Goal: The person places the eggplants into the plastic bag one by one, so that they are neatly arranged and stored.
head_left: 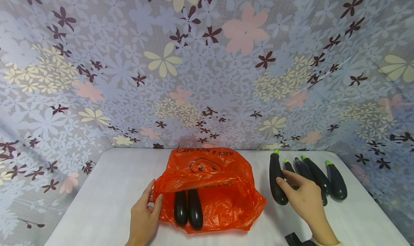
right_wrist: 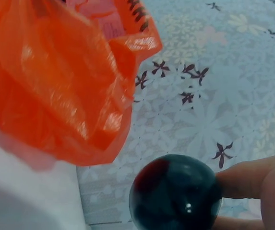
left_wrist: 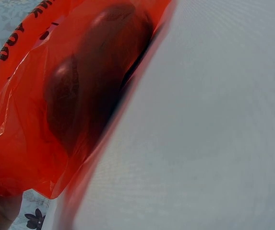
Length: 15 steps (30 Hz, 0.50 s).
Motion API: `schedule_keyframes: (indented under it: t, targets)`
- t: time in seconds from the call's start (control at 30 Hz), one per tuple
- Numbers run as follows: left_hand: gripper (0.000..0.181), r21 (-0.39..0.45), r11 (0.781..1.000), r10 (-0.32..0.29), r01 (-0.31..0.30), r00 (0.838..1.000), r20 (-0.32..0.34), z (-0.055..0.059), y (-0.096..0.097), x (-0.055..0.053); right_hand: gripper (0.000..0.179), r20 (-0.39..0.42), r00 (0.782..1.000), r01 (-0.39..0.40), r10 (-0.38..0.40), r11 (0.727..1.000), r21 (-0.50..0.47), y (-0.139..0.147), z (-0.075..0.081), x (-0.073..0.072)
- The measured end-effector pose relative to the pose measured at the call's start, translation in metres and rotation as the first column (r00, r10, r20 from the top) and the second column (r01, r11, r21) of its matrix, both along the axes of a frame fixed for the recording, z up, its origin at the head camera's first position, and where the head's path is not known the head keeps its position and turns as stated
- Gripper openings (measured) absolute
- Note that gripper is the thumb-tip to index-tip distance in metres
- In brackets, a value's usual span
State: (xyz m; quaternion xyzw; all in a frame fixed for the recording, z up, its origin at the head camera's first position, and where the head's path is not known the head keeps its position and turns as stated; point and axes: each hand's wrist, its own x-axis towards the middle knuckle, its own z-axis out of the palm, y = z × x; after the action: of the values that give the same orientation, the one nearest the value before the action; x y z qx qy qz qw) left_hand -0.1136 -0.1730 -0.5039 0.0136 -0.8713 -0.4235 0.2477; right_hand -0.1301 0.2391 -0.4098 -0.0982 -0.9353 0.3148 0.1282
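A red plastic bag lies with its mouth facing the person, printed lettering on its upper side. Two dark eggplants rest side by side inside, their stem ends hidden under the bag's upper layer; in the left wrist view they show dimly through the film. My left hand grips the bag's left edge between thumb and fingers. To the right of the bag, my right hand holds another eggplant, green stem pointing away. Its rounded end faces the camera in the right wrist view, fingers at its side.
Several more eggplants lie at the right of the white table, partly behind my right hand. Flower-patterned cloth rises at the back and both sides. A black strap shows by the right wrist.
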Motion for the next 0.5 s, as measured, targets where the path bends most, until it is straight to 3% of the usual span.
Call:
schedule_keyframes:
  t: [0.23, 0.5]
  targets:
    - [0.055, -0.006, 1.0, -0.005, 0.005, 1.0, -0.013, 0.0, -0.001, 0.0, 0.048, -0.035, 0.999, -0.016, 0.014, 0.999, -0.042, -0.007, 0.007, 0.008]
    - [0.056, -0.009, 1.0, -0.013, 0.012, 1.0, -0.026, 0.0, -0.001, 0.0, 0.052, 0.035, 0.999, -0.037, 0.041, 0.993, -0.108, -0.01, 0.015, 0.016]
